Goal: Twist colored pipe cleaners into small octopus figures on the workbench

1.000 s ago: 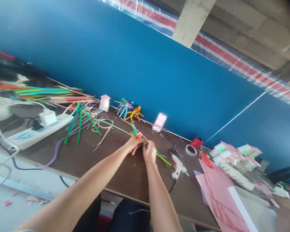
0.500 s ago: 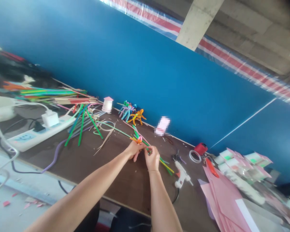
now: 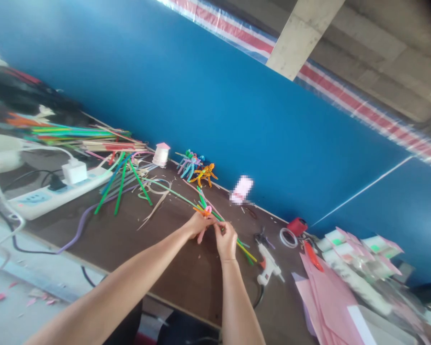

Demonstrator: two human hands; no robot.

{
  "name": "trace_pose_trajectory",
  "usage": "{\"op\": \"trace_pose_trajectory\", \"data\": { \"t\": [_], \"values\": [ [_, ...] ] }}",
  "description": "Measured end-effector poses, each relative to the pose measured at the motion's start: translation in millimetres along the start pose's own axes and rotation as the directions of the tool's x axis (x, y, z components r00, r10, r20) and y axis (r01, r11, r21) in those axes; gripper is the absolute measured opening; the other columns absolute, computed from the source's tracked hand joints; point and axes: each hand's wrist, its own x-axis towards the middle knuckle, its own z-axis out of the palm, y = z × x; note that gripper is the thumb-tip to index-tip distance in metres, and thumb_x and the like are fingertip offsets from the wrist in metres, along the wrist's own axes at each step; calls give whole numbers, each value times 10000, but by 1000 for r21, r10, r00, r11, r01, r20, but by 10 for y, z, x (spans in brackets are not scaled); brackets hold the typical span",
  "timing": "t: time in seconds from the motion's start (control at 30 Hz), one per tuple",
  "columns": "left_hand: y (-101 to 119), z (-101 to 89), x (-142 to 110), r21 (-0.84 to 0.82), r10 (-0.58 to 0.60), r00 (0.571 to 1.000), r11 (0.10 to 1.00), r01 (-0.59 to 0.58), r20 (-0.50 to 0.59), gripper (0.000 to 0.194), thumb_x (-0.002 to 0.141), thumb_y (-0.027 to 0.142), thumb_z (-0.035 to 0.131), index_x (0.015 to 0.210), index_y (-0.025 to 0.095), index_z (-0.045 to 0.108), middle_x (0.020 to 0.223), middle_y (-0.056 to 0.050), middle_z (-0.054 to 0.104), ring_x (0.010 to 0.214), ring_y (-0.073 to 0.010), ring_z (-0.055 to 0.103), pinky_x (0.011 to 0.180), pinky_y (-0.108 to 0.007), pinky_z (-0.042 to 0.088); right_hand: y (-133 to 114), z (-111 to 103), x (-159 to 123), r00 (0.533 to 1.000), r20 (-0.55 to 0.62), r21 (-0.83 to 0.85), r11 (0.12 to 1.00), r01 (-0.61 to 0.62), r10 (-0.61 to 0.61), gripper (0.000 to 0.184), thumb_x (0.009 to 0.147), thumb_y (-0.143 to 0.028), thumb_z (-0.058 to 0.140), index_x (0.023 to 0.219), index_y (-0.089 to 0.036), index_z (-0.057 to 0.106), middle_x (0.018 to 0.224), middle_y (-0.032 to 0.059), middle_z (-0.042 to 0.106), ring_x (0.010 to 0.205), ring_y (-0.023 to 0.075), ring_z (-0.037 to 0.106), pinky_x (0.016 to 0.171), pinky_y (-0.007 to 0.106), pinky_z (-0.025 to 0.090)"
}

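Observation:
My left hand (image 3: 198, 225) is closed around a small pink-and-orange pipe-cleaner piece (image 3: 208, 211). A pink end of it hangs below the fingers. Just to the right, my right hand (image 3: 227, 238) pinches with thumb and forefinger almost touching the left fingertips; what lies between them is too small to make out. Green and yellow pipe cleaners (image 3: 247, 251) lie on the brown table beyond and partly behind the right hand. Farther back stand an orange pipe-cleaner figure (image 3: 204, 175) and a blue-and-purple one (image 3: 188, 164).
A white glue gun (image 3: 269, 264) lies right of my hands, near a tape roll (image 3: 288, 237). Pink sheets (image 3: 326, 297) cover the right side. At left are a power strip (image 3: 39, 200), loose pipe cleaners (image 3: 120, 184) and a small white house (image 3: 161, 155). A blue partition (image 3: 201, 96) borders the table's back.
The view has shifted slightly. My right fingers have moved a little at the left fingertips; the left hand keeps its hold on the pink-and-orange pipe-cleaner piece.

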Motion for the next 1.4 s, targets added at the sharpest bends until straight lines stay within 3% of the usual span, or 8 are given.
{"op": "trace_pose_trajectory", "data": {
  "t": [0.47, 0.73, 1.03, 1.4],
  "values": [
    [-50, -21, -29, 75, 102, 990, 991, -110, 99, 251, 695, 380, 583, 640, 143, 520, 345, 79, 389, 215, -76, 395, 285, -189, 136, 56, -50, 27, 985, 96, 194, 968, -161, 144, 266, 737, -360, 512, 566, -158, 535, 455, -38, 506, 412, 98, 446, 446, 207, 382],
    [-61, -26, 8, 34, 128, 990, 991, -130, 54, 243, 731, 341, 535, 600, 144, 477, 365, 77, 383, 222, -68, 396, 310, -193, 189, -22, -10, 5, 992, 71, 206, 971, -118, 105, 137, 693, -274, 554, 746, -148, 562, 653, 12, 585, 553, 123, 528, 523, 219, 430],
    [-62, -14, 8, 56, 120, 992, 991, -122, 29, 209, 711, 326, 560, 638, 134, 519, 366, 78, 405, 226, -65, 399, 324, -188, 220, 2, -15, 13, 994, 26, 188, 977, -105, 102, 135, 738, -280, 498, 694, -158, 538, 627, 16, 573, 550, 129, 528, 548, 236, 440],
    [25, -12, -100, 108, 102, 979, 987, -122, 177, 280, 707, 424, 546, 736, 145, 547, 381, 53, 469, 227, -116, 444, 264, -186, 173, 89, 11, 20, 980, 48, 252, 947, -200, 194, 166, 701, -290, 483, 590, -166, 493, 491, -39, 460, 446, 102, 430, 454, 212, 380]
  ]
}}
